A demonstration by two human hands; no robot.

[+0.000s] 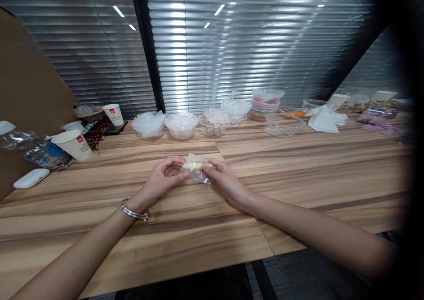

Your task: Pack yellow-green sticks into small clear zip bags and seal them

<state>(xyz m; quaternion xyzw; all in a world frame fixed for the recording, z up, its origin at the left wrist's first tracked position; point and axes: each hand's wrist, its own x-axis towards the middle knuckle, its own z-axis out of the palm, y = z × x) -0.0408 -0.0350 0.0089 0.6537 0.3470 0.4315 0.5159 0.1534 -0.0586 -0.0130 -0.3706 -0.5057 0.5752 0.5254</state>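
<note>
Between my hands, just above the middle of the wooden table (198, 220), is a small clear plastic bag (200, 175) with a thin yellow-green strip (197, 166) in or behind it. My left hand (167, 174) pinches the bag's left side, thumb and fingers curled round a gap. On the other side, my right hand (223, 176) grips the right end, its thumb pressed on the strip. What the strip is made of cannot be made out. A silver bangle (135, 212) circles my left wrist.
Along the back stand plastic bowls (181, 125) with film-like bags, a stack of tubs (265, 103) and an uncovered clear bowl (281, 125). White tissues (326, 118) lie to the right. At left are paper cups (74, 145), a plastic bottle (39, 150) and a white case (31, 178).
</note>
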